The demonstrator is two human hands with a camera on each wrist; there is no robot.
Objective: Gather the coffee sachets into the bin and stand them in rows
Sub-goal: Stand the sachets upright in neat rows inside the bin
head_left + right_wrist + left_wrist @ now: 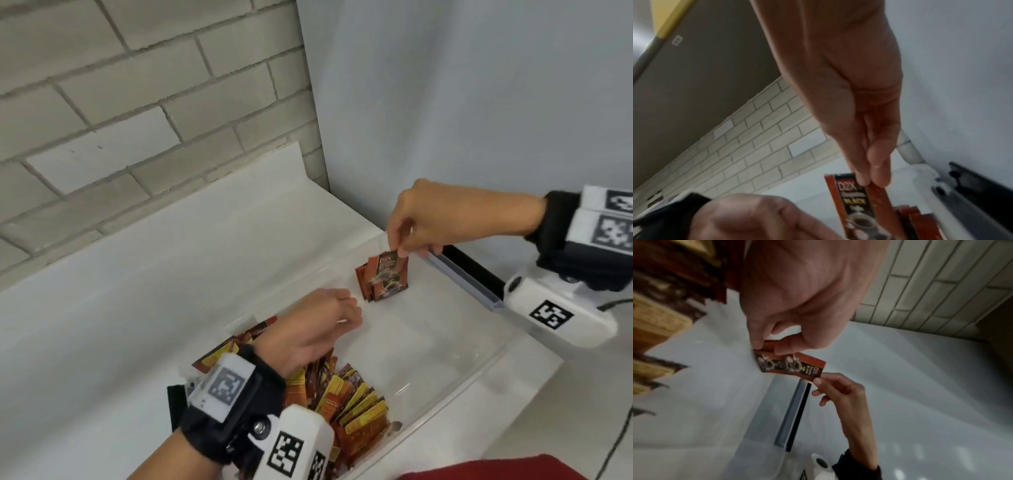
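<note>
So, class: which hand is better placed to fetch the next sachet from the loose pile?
Left: the left hand lies nearest the loose pile; the right hand pinches the standing sachets at the far corner.

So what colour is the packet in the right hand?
The packet is red with a black front panel, clearest in the right wrist view.

the head view is evenly lit and soft, with faint shadows and straight lines bowed toward its edges. both wrist views are dimmer and smeared by blur, the nearest skin out of focus, their corners darkened and stretched.
</note>
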